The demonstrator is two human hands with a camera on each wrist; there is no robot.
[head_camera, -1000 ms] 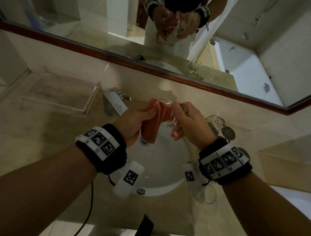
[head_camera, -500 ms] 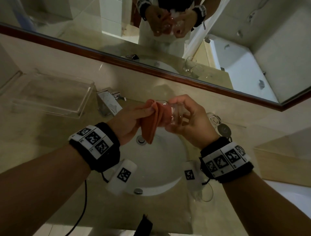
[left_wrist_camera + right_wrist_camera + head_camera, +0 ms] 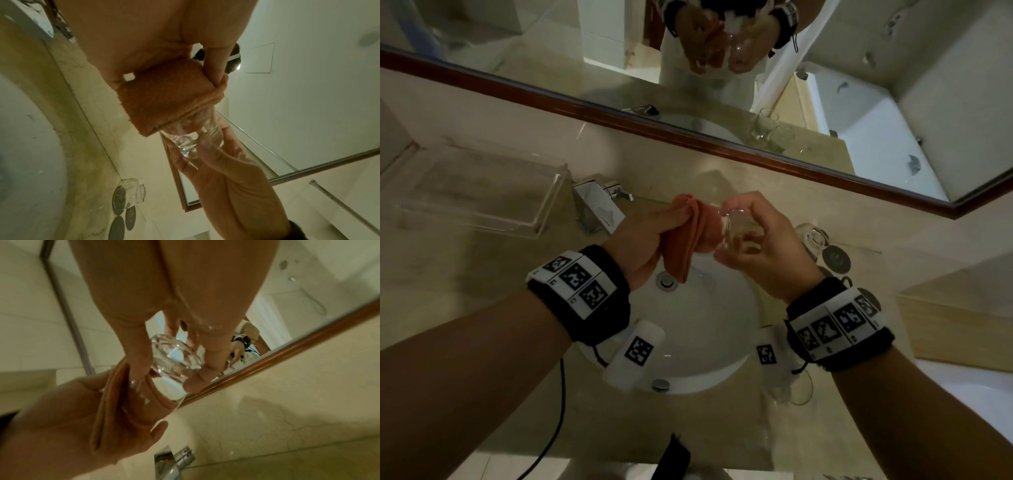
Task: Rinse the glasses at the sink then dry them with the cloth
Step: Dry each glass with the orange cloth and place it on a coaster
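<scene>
Above the white sink (image 3: 709, 346) my right hand (image 3: 756, 240) grips a clear glass (image 3: 736, 233) lying on its side, its mouth turned left. My left hand (image 3: 643, 240) holds a folded orange cloth (image 3: 685, 236) and pushes part of it into the glass's mouth. In the left wrist view the cloth (image 3: 164, 97) covers the rim of the glass (image 3: 189, 141). The right wrist view shows my fingers round the glass base (image 3: 174, 360) and the cloth (image 3: 127, 402) inside it. A second glass (image 3: 813, 240) lies on the counter right of the sink. A third glass (image 3: 791, 390) stands near my right wrist.
A chrome tap (image 3: 595, 209) stands behind the sink at the left, next to a clear plastic tray (image 3: 479, 192). Dark round coasters (image 3: 837, 260) lie by the second glass. A wood-framed mirror (image 3: 688, 137) runs along the wall. A pale wooden box (image 3: 959, 325) sits at right.
My right hand has turned the glass on its side and lifted it slightly. The cloth in my left hand has gone deeper into its mouth.
</scene>
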